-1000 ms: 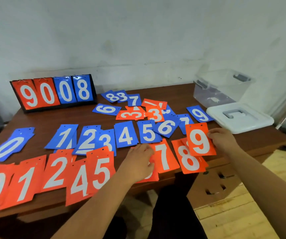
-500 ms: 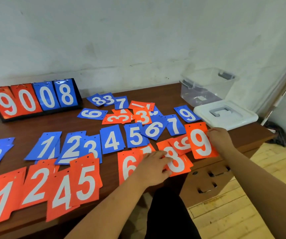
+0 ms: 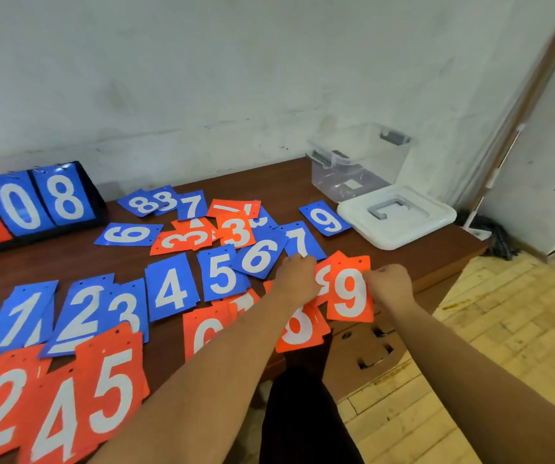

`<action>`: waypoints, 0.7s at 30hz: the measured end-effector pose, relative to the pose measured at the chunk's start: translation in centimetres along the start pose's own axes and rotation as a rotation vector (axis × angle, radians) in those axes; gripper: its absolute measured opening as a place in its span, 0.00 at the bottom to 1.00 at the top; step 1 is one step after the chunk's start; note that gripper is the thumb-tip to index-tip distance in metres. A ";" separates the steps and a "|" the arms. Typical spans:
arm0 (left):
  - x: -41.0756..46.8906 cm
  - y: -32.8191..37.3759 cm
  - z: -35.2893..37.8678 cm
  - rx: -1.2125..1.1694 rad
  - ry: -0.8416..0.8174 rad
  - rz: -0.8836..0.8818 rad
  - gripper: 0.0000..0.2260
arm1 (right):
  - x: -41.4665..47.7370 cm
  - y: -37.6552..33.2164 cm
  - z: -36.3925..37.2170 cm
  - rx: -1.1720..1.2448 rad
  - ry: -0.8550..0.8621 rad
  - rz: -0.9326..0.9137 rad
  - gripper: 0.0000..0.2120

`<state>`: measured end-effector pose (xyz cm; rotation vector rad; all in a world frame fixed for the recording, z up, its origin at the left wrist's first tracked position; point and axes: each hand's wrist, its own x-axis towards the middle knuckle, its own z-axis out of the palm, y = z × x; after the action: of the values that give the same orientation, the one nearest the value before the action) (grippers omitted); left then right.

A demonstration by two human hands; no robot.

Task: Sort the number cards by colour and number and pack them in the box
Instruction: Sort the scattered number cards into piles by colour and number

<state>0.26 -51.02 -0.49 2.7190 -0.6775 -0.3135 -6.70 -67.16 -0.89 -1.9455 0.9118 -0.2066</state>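
Orange and blue number cards cover the brown table (image 3: 410, 259). My right hand (image 3: 390, 285) pinches the right edge of an upright orange 9 card (image 3: 349, 294). My left hand (image 3: 298, 279), fingers curled, grips a second, tilted orange 9 card (image 3: 324, 278) just left of it. An orange 8 (image 3: 298, 331), 7 (image 3: 246, 304) and 6 (image 3: 204, 333) lie under my left forearm. Blue cards 1 (image 3: 18, 321) through 7 (image 3: 303, 241) run in a row behind them. The clear box (image 3: 363, 177) stands open at the back right.
The box's white lid (image 3: 400, 217) lies beside it near the table's right edge. A black flip scoreboard (image 3: 35, 204) stands at the back left. A loose heap of mixed cards (image 3: 202, 226) sits mid-table. Orange 2, 4, 5 cards (image 3: 112, 390) lie front left.
My left hand moved right from the orange 6 and 8 cards to the tilted orange 9. My right hand stayed on the upright orange 9. The view has shifted right.
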 end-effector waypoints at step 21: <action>0.9 -1.3 0.6 -0.016 0.009 0.063 0.10 | 2.1 -0.2 1.1 -0.077 0.044 0.050 0.10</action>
<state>1.44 -50.53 -1.68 2.6760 -0.7530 -0.2904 -4.60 -67.78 -1.79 -1.9928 1.0093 -0.1882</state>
